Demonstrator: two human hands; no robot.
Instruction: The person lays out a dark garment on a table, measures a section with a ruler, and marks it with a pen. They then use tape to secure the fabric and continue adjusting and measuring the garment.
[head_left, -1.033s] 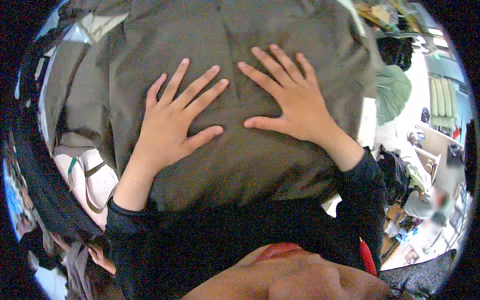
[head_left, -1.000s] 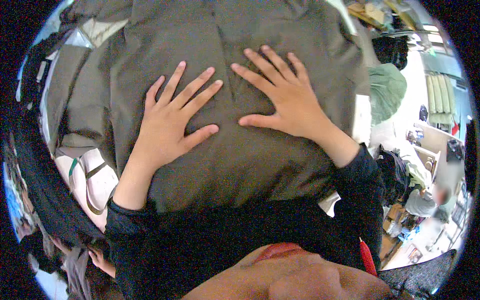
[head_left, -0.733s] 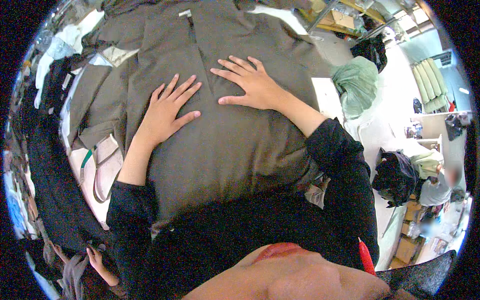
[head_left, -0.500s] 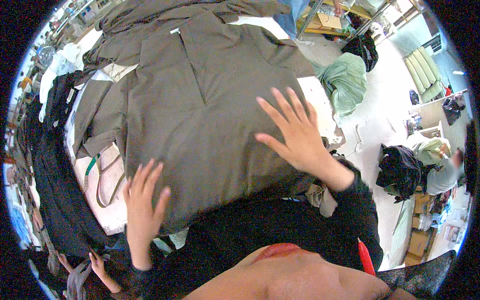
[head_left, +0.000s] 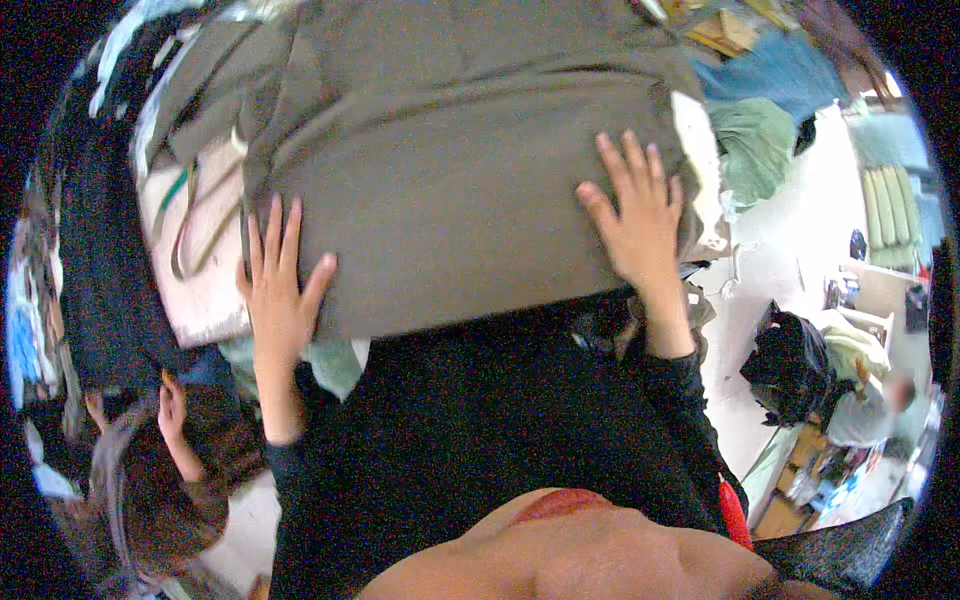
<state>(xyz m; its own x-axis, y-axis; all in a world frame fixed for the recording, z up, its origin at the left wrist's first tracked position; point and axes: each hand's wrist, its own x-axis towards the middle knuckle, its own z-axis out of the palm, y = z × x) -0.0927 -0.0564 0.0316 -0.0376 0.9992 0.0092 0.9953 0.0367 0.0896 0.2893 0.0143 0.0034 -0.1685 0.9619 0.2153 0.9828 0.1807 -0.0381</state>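
A brown-olive garment [head_left: 450, 210] lies spread over the table, its hem toward me and a few creases running across its upper part. My left hand [head_left: 279, 300] rests with spread fingers on the garment's left edge, near the hem corner. On the right side, my right hand [head_left: 642, 225] lies palm down on the cloth, fingers apart. Neither hand grips anything. To the left of the garment, a tape measure [head_left: 178, 235] curls on the pale tabletop [head_left: 205, 290]. The garment's top runs out of view.
Black cloth [head_left: 105, 250] is heaped along the left. Another person's hand [head_left: 173, 412] shows at lower left. Beyond the table's right side are a green sack [head_left: 755, 150] and a black bag [head_left: 785, 365] on the floor. Rolled pale-green material [head_left: 890, 215] stands farther right.
My right hand has moved outward and come down onto the cloth; my left presses at the left edge. The garment's lower part looks flatter, with creases higher up. The view has shifted toward me.
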